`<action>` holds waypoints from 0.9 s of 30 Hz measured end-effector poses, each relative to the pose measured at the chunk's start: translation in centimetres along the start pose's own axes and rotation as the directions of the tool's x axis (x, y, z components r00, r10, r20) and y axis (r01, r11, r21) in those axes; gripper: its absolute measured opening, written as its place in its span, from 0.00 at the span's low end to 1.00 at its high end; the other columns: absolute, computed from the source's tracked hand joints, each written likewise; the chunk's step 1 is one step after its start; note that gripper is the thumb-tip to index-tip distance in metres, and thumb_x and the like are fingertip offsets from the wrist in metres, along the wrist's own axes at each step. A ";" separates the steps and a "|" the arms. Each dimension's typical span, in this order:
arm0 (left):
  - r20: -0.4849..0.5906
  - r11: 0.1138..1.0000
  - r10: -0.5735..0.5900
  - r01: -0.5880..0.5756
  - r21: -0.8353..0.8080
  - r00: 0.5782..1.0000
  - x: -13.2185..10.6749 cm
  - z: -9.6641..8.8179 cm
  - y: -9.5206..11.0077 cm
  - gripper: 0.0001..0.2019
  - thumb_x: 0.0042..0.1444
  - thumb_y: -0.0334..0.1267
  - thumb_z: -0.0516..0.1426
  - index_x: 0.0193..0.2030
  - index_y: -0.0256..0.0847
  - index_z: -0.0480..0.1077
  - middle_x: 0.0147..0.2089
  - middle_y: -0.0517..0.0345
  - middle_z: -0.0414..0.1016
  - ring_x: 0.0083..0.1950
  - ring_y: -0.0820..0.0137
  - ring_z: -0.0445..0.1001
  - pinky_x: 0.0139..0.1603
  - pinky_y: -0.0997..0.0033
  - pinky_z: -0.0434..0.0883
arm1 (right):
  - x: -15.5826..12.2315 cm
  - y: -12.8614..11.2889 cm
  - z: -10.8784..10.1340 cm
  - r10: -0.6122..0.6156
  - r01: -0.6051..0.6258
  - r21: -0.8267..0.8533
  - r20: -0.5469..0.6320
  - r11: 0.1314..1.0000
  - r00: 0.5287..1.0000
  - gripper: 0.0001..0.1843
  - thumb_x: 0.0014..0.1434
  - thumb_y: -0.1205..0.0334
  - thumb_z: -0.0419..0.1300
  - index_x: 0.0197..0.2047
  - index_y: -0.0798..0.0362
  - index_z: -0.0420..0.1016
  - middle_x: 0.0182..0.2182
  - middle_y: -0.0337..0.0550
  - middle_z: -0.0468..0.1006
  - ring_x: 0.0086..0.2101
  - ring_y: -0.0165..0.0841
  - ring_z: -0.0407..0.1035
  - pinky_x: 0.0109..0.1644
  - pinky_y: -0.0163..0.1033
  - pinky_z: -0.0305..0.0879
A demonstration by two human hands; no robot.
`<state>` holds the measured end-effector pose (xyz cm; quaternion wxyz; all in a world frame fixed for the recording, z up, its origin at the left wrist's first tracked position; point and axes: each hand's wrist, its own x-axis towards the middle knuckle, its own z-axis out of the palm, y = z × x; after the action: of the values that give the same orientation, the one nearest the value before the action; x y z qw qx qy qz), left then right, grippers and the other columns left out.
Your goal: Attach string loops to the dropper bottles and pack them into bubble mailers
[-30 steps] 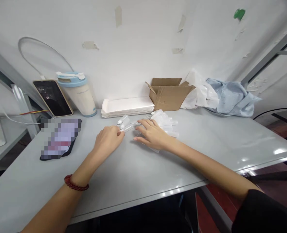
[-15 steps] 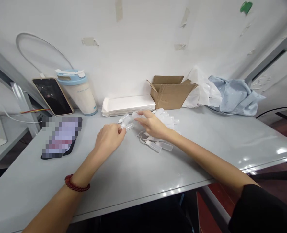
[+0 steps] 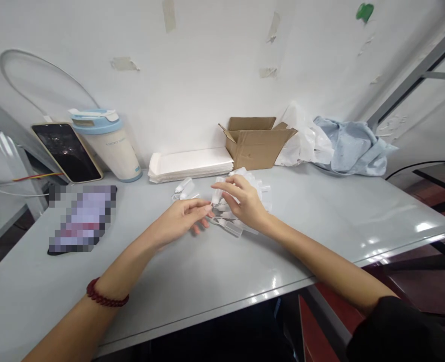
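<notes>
A small translucent plastic tube (image 3: 217, 195) with a narrow lower end is between my two hands. My right hand (image 3: 245, 201) is closed on its upper part, with thumb and fingertips around it. My left hand (image 3: 185, 218) meets the narrow end with thumb and index finger pressed together; its other fingers hang loosely below. Under and behind my right hand lies a pile of similar tubes (image 3: 232, 229) with white ends, partly hidden by it. A few more tubes (image 3: 187, 188) lie beyond my left hand, in front of the white stack.
Along the wall stand a flat white stack (image 3: 190, 163), an open cardboard box (image 3: 258, 148), a white plastic bag (image 3: 301, 138) and a light-blue cloth bundle (image 3: 354, 148). To the left are a tumbler (image 3: 113, 151), a propped phone (image 3: 70, 153) with a cable, and another phone (image 3: 83, 218).
My left hand has left the small group of tubes and moved right to the tube in my right hand. My right hand has drawn that tube slightly nearer. The view has shifted.
</notes>
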<state>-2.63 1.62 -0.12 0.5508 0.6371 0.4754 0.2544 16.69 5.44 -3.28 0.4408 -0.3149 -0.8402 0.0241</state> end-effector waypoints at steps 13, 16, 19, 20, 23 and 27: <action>-0.042 0.989 -0.084 0.078 -0.127 0.996 -0.2 -0.3 0.3 0.15 0.58 0.46 0.53 0.34 0.35 0.73 0.33 0.53 0.74 0.30 0.71 0.72 0.30 0.71 0.67 | 0.3 0.6 -0.6 -0.157 0.140 -0.316 -0.028 0.938 0.987 0.10 0.57 0.74 0.54 0.39 0.52 0.70 0.41 0.49 0.67 0.41 0.37 0.59 0.43 0.43 0.60; -0.030 0.974 -0.092 0.084 -0.209 0.995 -0.3 -0.3 0.4 0.18 0.59 0.49 0.52 0.37 0.35 0.73 0.33 0.52 0.74 0.30 0.70 0.72 0.29 0.70 0.67 | 0.1 0.9 -0.6 -0.124 0.127 -0.304 0.026 0.944 0.992 0.12 0.54 0.76 0.53 0.39 0.53 0.69 0.41 0.50 0.69 0.43 0.39 0.61 0.43 0.44 0.59; -0.012 0.988 -0.061 0.059 -0.144 0.998 -0.4 -0.3 0.4 0.16 0.56 0.48 0.56 0.35 0.35 0.74 0.32 0.54 0.74 0.30 0.71 0.71 0.30 0.71 0.67 | 0.1 1.2 -0.5 -0.101 0.112 -0.299 0.051 0.948 0.994 0.12 0.53 0.75 0.53 0.40 0.54 0.69 0.41 0.50 0.71 0.42 0.39 0.63 0.42 0.43 0.58; -0.011 0.993 -0.051 0.050 -0.109 0.999 -0.4 -0.4 0.4 0.15 0.55 0.48 0.57 0.34 0.36 0.74 0.31 0.55 0.74 0.29 0.72 0.70 0.31 0.71 0.67 | 0.0 1.3 -0.5 -0.096 0.106 -0.297 0.050 0.949 0.994 0.12 0.53 0.75 0.53 0.40 0.54 0.69 0.40 0.50 0.72 0.42 0.38 0.64 0.42 0.43 0.58; -0.053 0.998 -0.037 0.034 -0.052 0.998 -0.4 -0.5 0.2 0.14 0.54 0.47 0.58 0.33 0.37 0.75 0.29 0.58 0.73 0.27 0.74 0.68 0.30 0.72 0.66 | 0.0 1.3 -0.4 -0.083 0.091 -0.290 0.039 0.953 0.996 0.12 0.54 0.75 0.53 0.40 0.54 0.69 0.40 0.49 0.73 0.41 0.38 0.66 0.42 0.43 0.58; -0.166 0.995 -0.022 0.006 -0.095 0.986 -0.2 -0.5 -0.1 0.13 0.52 0.46 0.60 0.30 0.37 0.75 0.26 0.58 0.72 0.26 0.76 0.66 0.29 0.74 0.65 | -0.1 1.0 -0.5 -0.085 0.099 -0.263 0.063 0.960 0.994 0.12 0.55 0.74 0.52 0.42 0.54 0.69 0.39 0.48 0.75 0.40 0.37 0.67 0.43 0.42 0.57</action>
<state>-3.20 1.70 -0.01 0.5401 0.5835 0.5118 0.3253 17.59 6.13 -3.37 0.3737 -0.3312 -0.8604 -0.1014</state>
